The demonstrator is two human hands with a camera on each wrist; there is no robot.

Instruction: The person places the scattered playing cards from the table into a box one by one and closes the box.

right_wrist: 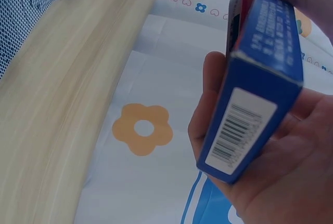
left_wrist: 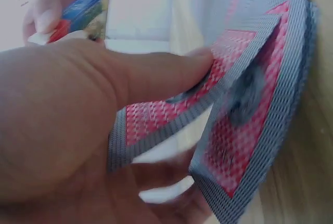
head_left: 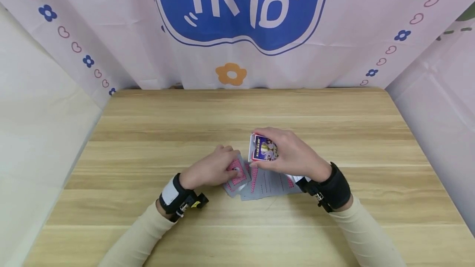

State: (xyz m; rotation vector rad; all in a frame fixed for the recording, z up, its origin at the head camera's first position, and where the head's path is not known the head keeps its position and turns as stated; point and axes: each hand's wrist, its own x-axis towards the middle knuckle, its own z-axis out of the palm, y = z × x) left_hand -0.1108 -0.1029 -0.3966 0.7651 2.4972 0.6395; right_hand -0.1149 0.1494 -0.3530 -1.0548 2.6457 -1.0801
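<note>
My left hand (head_left: 209, 169) pinches playing cards (head_left: 237, 176) with red-and-grey backs, low over the middle of the table. In the left wrist view the thumb lies on one card (left_wrist: 156, 125), and more cards (left_wrist: 260, 125) stand tilted beside it, a gap between them. With my right hand (head_left: 298, 155) I grip a small card box (head_left: 265, 148), held just above and right of the left hand. A barcode marks the blue box (right_wrist: 250, 89) in the right wrist view. Whether cards are inside it I cannot tell.
More cards (head_left: 274, 184) lie spread on the wooden table (head_left: 185, 127), partly under the right hand and wrist. A white printed cloth (head_left: 122, 40) hangs along the table's far edge. Each wrist wears a black strap (head_left: 335, 188) with a small camera.
</note>
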